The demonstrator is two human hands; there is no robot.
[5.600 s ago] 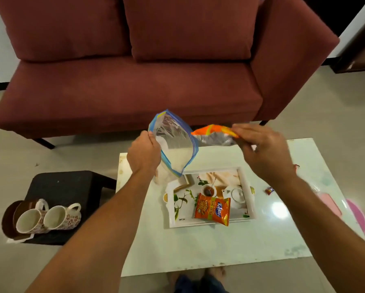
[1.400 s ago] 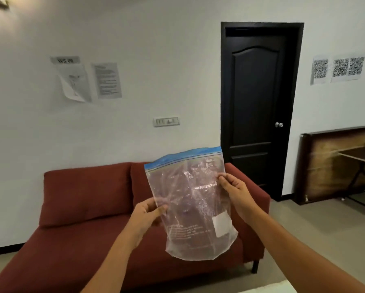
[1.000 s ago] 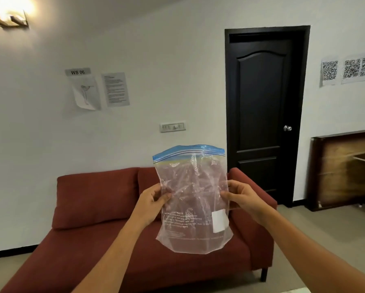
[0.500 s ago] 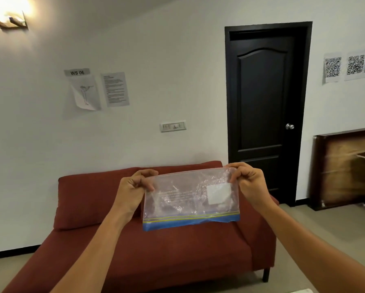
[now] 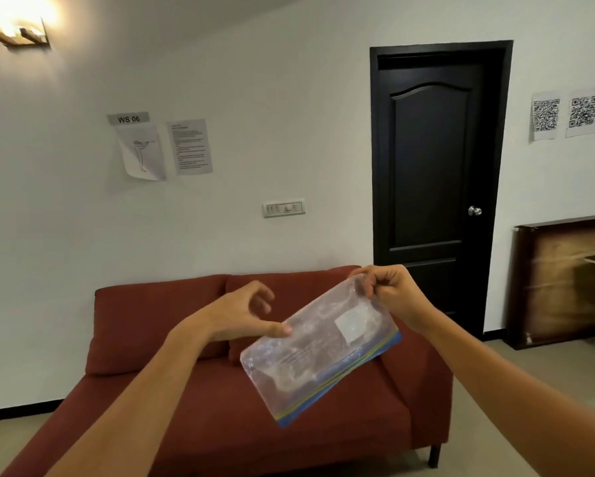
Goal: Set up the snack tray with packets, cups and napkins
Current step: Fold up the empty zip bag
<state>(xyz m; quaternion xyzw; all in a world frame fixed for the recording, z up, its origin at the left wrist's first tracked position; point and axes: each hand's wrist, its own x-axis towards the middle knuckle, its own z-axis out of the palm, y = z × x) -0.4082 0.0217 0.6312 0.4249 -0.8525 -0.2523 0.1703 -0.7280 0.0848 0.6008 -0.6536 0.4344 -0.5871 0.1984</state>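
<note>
A clear plastic zip bag [image 5: 318,349] with a blue seal strip hangs upside down and tilted in front of me, seal end at the lower right. My right hand [image 5: 389,292] pinches its upper corner. My left hand [image 5: 244,315] is beside the bag's left edge with fingers loosely spread, its thumb near or just touching the plastic, holding nothing. The bag looks empty. The tray, snack packets, cups and table are out of view below.
A red sofa [image 5: 185,390] stands ahead against a white wall. A black door [image 5: 433,173] is at the right, and a wooden panel [image 5: 564,280] leans on the far right wall. Papers and a switch plate hang on the wall.
My left hand has let go of the bag's corner and opened. The bag, held level by both hands half a second ago, now hangs tilted from my right hand.
</note>
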